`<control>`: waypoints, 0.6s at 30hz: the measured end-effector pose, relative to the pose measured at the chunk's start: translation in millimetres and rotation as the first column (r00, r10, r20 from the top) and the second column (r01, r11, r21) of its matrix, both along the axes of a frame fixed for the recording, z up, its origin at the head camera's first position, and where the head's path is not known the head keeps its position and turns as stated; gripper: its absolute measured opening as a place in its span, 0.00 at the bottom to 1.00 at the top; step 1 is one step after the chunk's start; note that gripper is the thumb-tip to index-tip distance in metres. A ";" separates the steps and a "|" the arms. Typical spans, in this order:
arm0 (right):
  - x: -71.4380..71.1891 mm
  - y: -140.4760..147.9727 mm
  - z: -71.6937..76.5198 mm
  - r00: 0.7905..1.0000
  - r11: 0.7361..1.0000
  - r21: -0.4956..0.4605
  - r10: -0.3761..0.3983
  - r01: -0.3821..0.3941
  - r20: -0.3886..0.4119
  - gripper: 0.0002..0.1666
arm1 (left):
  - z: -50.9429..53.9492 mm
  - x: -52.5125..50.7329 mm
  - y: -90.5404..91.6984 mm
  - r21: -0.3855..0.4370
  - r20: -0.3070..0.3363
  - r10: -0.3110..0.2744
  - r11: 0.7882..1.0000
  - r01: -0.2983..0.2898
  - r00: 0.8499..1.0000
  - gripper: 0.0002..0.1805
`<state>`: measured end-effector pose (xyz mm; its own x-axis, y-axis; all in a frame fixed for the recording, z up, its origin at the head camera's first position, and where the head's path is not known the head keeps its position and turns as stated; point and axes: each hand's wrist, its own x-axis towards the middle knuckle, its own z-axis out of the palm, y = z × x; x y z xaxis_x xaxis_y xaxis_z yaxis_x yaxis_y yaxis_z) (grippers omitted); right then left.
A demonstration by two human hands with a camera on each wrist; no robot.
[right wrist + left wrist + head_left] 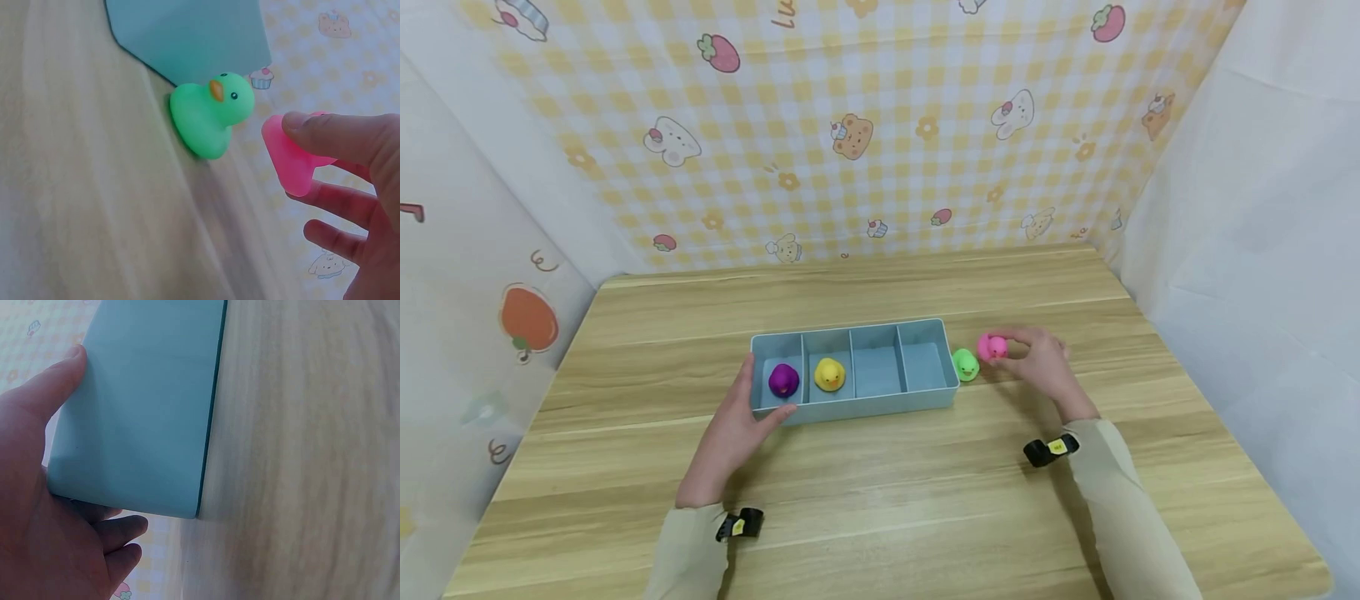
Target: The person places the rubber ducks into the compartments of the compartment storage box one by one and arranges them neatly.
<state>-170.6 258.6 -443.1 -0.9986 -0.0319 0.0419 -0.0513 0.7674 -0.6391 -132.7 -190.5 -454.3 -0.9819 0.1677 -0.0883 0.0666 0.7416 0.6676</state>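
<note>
A light blue divided box (pixel 868 407) lies on the table, with a purple rubber duck (pixel 783 381) in its leftmost compartment and a yellow rubber duck (pixel 830 375) in the one beside it. My left hand (pixel 739 425) holds the box's left front corner, thumb on the front wall (pixel 137 419) and fingers around the end. Between the thumb and fingers of my right hand (pixel 1041 367) a pink rubber duck (pixel 294 159) is pinched, to the right of the box. A green rubber duck (pixel 203 119) stands upright close against the box's right end.
The wooden table (pixel 880 500) runs back to a yellow checked cloth (pixel 895 108) with cartoon prints. White cloth (pixel 1255 217) hangs on the right side, and printed white cloth (pixel 467 250) on the left.
</note>
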 end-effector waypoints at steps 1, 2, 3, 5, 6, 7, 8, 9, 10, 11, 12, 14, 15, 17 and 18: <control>-0.9 -0.6 1.4 1.000 1.000 -0.001 0.006 -0.006 -0.004 0.28 | 0.0 0.1 0.0 -0.001 -0.001 -0.001 1.000 0.001 1.000 0.62; -1.8 -1.2 2.5 1.000 1.000 -0.002 0.010 -0.010 -0.008 0.28 | -0.2 0.0 0.0 -0.002 -0.003 -0.002 1.000 0.002 1.000 0.62; -2.6 -1.8 3.2 1.000 1.000 -0.003 0.014 -0.014 -0.013 0.28 | -0.4 0.0 0.1 -0.002 -0.004 -0.004 1.000 0.004 1.000 0.62; -4.0 -3.7 4.2 1.000 1.000 0.002 0.012 -0.012 -0.022 0.27 | -0.3 -0.2 0.6 -0.001 -0.004 -0.005 1.000 0.005 1.000 0.61; -4.9 -4.9 4.8 1.000 1.000 0.009 0.010 -0.010 -0.029 0.27 | -0.4 -0.2 0.8 -0.001 -0.004 -0.005 1.000 0.005 1.000 0.61; -5.9 -6.4 5.6 0.999 1.000 0.012 0.010 -0.010 -0.032 0.28 | -0.6 -0.2 1.0 -0.001 -0.002 -0.005 1.000 0.005 1.000 0.61; -6.9 -8.2 6.6 0.999 1.000 0.012 0.012 -0.011 -0.036 0.27 | -0.6 -0.1 1.1 -0.002 0.000 -0.005 1.000 0.005 1.000 0.61; -7.9 -10.2 7.9 0.999 1.000 0.010 0.015 -0.014 -0.038 0.27 | -0.4 0.0 1.2 -0.001 0.002 -0.003 1.000 0.003 1.000 0.61; -9.0 -12.7 9.7 0.999 1.000 0.008 0.019 -0.018 -0.041 0.27 | -0.2 0.2 1.3 -0.001 0.003 -0.002 1.000 0.003 1.000 0.61; -10.1 -15.3 11.6 0.999 1.000 0.006 0.027 -0.027 -0.046 0.27 | -0.2 0.3 1.2 -0.001 0.004 -0.001 1.000 0.001 1.000 0.61; -11.3 -17.6 13.6 0.998 0.999 0.005 0.039 -0.038 -0.053 0.27 | -0.2 0.6 0.9 -0.002 0.005 0.001 1.000 -0.001 1.000 0.61; -13.5 -22.7 17.3 0.996 0.998 -0.001 0.061 -0.061 -0.069 0.26 | 0.1 0.7 0.8 -0.003 0.003 0.002 1.000 -0.002 1.000 0.61; -14.4 -25.3 19.1 0.995 0.998 -0.003 0.068 -0.069 -0.074 0.26 | 0.2 0.7 0.7 -0.002 0.001 0.003 1.000 -0.003 1.000 0.61; -16.4 -29.8 21.8 0.994 0.997 0.010 0.081 -0.081 -0.080 0.26 | 0.2 0.6 0.6 -0.002 -0.001 0.006 1.000 -0.006 1.000 0.60; -17.2 -32.2 23.2 0.993 0.996 0.011 0.085 -0.084 -0.077 0.26 | 0.0 0.5 0.6 -0.005 -0.004 0.007 1.000 -0.007 1.000 0.60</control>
